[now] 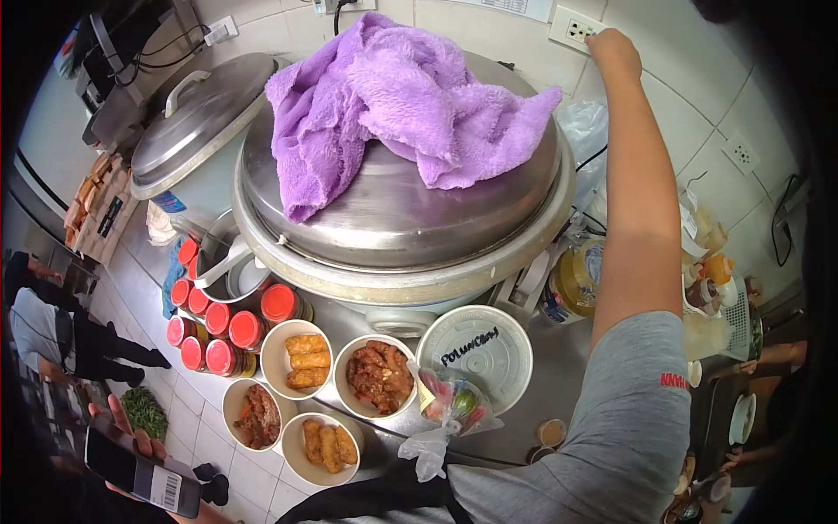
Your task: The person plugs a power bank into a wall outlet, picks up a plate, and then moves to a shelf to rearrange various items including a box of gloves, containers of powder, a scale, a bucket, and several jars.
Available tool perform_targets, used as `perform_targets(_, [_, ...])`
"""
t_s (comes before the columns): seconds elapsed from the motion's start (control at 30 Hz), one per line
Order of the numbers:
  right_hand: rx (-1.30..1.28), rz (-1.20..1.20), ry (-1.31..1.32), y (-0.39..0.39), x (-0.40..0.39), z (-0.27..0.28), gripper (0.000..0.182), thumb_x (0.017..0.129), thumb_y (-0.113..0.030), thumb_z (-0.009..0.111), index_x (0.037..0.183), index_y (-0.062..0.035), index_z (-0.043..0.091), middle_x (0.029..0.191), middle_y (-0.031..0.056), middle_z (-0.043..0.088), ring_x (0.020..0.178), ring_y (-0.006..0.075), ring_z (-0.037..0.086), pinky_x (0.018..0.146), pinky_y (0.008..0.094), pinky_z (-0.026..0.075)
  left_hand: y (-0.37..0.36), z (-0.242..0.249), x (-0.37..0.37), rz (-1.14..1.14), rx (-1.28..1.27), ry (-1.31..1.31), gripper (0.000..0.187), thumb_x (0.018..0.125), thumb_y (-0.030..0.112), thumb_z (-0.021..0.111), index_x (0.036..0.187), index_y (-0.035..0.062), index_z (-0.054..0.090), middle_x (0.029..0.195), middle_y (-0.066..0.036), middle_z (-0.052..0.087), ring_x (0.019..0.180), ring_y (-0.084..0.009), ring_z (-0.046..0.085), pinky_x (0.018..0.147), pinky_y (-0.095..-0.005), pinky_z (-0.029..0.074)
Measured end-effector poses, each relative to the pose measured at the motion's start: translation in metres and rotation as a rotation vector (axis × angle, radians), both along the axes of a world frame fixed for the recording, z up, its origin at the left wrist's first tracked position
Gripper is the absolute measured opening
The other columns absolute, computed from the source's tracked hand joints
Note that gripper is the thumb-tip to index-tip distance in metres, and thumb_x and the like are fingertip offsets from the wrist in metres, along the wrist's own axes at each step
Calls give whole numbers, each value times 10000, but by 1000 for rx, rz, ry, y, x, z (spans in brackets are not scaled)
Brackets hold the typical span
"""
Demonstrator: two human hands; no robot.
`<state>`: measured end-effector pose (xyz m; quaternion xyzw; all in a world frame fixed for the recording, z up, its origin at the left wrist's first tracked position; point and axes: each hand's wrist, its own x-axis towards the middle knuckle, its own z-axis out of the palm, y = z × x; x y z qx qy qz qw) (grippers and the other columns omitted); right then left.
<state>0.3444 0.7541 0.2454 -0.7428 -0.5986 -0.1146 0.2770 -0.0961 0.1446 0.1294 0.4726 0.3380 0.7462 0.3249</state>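
My left hand (144,441) is at the lower left with its fingers wrapped round a dark phone (122,458) that bears a white barcode sticker. My right arm stretches up to the tiled wall, where my right hand (618,57) touches the right side of a wall outlet (572,31). Its fingers look closed, and whatever may be in them is hidden. Below and between my hands stands a large round steel cooker (393,210) with its lid on. A crumpled purple towel (410,96) lies over that lid.
Paper bowls of fried rolls (307,360) and sauced meat (377,377) stand on the counter by red-capped jars (247,329). A lidded tub (489,349) and a tied plastic bag (454,406) sit beside them. Another lidded cooker (205,113) is behind. People stand at both sides.
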Motion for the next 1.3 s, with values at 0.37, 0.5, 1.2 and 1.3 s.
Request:
perform_targets(0.37, [-10, 14, 41, 17, 24, -8, 382, 750, -385, 568, 989, -90, 608, 1039, 126, 577, 959, 290, 551, 780, 380, 444, -42, 4, 0, 251, 67, -45, 947, 706, 342, 661, 1344, 86, 9, 1365, -198, 150, 729, -177, 546, 559, -280, 504])
perform_targets(0.5, [-5, -14, 63, 4, 8, -6, 390, 758, -401, 558, 992, -93, 605, 1035, 116, 581, 964, 289, 549, 774, 390, 444, -42, 9, 5, 275, 54, -46, 949, 700, 326, 666, 1346, 90, 12, 1366, -193, 154, 754, -179, 529, 571, -281, 507])
perform_targets(1.2, [-680, 74, -116, -120, 111, -133, 184, 748, -162, 502, 758, -12, 609, 758, 147, 613, 571, 247, 605, 483, 332, 470, -5, 10, -6, -59, -38, -98, 860, 718, 258, 661, 1338, 92, 90, 1256, -142, 357, 829, -219, 516, 719, -338, 462])
perform_targets(1.3, [-582, -73, -355, -114, 103, -180, 150, 744, -166, 530, 809, -90, 642, 889, 125, 620, 794, 260, 604, 649, 315, 480, 17, 5, -5, -99, -3, -90, 869, 726, 275, 656, 1338, 106, 62, 1200, -146, 394, 827, -223, 523, 666, -341, 478])
